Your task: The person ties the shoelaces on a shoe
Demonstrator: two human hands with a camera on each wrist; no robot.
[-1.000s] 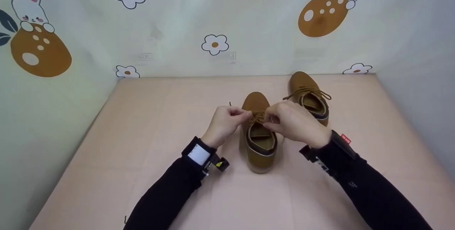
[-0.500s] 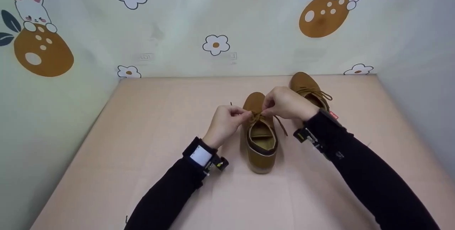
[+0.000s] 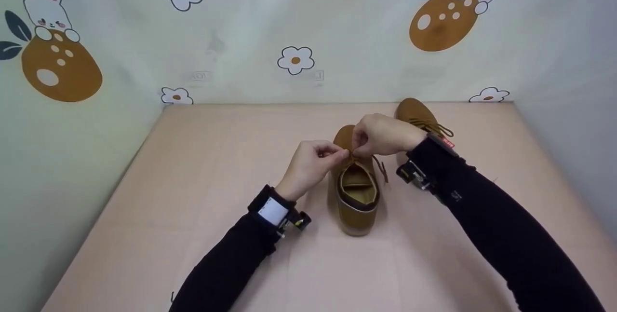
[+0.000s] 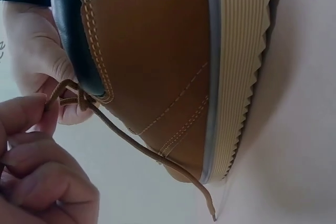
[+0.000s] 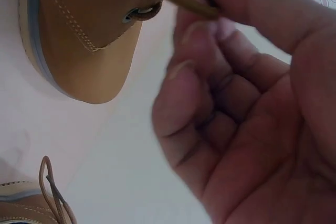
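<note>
A brown lace-up shoe (image 3: 357, 218) stands on the table with its toe pointing away, a hand on each side of its lacing. My left hand (image 3: 313, 165) pinches a loop of the shoelace (image 4: 116, 129) between thumb and forefinger. From the right, my right hand (image 3: 385, 134) reaches over the toe side and pinches another part of the lace (image 5: 181, 1) between thumb and fingertips. The two sets of fingertips nearly meet above the knot, which they mostly hide in the head view. One lace end hangs down beside the shoe in the left wrist view.
A matching second shoe (image 3: 413, 109) stands behind at the right, its laces in a bow, partly covered by my right hand and wrist. A patterned cloth wall (image 3: 241, 37) closes off the back of the pale table (image 3: 217, 182).
My right hand has moved forward and left, from beside the shoe's opening to above the lacing, and now pinches the lace. A lace end shows at the shoe's right. My left hand has barely moved.
</note>
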